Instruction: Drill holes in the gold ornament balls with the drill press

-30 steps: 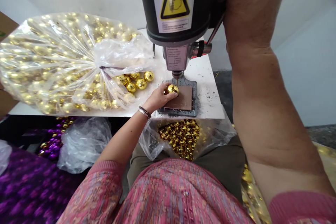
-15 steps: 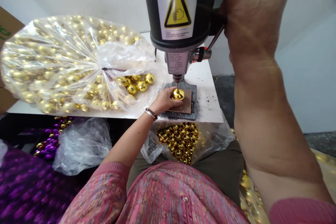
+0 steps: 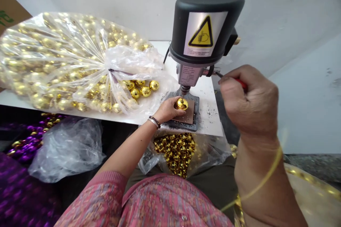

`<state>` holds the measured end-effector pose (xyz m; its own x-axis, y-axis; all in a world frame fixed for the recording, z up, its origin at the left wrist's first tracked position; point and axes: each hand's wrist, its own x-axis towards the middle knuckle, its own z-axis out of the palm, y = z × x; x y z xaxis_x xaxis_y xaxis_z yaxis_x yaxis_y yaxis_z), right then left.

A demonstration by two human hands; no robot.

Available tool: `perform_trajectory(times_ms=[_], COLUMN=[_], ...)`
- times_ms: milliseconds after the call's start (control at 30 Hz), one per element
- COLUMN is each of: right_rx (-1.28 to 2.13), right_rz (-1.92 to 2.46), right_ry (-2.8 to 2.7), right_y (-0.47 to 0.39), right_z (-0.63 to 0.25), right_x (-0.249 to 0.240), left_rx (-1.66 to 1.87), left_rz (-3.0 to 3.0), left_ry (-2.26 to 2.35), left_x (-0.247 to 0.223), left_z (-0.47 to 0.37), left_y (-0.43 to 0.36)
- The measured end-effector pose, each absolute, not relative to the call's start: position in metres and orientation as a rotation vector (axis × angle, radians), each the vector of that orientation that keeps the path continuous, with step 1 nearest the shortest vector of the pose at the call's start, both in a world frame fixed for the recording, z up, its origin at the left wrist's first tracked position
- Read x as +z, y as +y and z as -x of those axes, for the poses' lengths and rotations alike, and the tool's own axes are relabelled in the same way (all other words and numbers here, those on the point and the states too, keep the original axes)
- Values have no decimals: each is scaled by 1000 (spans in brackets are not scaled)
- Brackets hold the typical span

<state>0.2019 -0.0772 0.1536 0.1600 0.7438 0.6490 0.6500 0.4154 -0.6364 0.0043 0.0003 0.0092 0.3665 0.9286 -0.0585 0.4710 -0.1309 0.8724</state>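
My left hand (image 3: 169, 110) pinches a shiny gold faceted ball (image 3: 181, 104) against a brown board (image 3: 188, 115) on the base of a drill press (image 3: 201, 32). The drill bit comes down at the top of the ball; how deep it goes I cannot tell. My right hand (image 3: 249, 101) is wrapped round the red-ended lever (image 3: 241, 84) on the press's right side. Below the table edge, an open clear bag (image 3: 210, 149) holds a heap of gold balls (image 3: 177, 149).
A big tied clear bag (image 3: 64, 67) of gold balls covers the table's left part. Several loose balls (image 3: 145, 91) lie by its mouth. Dark shavings dot the white table (image 3: 210, 113). Crumpled plastic (image 3: 68, 149) and purple balls (image 3: 29, 142) are at lower left.
My right hand has swung the lever down from beside the motor housing. The left hand still holds the ball on the board. My view has shifted, so the whole motor housing shows.
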Motion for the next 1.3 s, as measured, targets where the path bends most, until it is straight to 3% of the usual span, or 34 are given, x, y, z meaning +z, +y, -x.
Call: perform_trajectory(times_ms=[600,833,1133,1300], right_rx=[-354,-363,-187,-120], right_rz=[1024,1035,1225,1239], right_ry=[-1393,-1375,-1273,-1251], right_y=[-61,-60,-39,-35], right_z=[-188,-184,-193,-198], right_x=[85,63,140,149], left_rx=[660,681,728,653], left_rz=[-1753,-1703,-1783,-2065], left_ry=[1204,1204,1217,1025], left_x=[7,8,0,-4], left_z=[-3,-5,5,32], left_y=[0,-2,-13,-28])
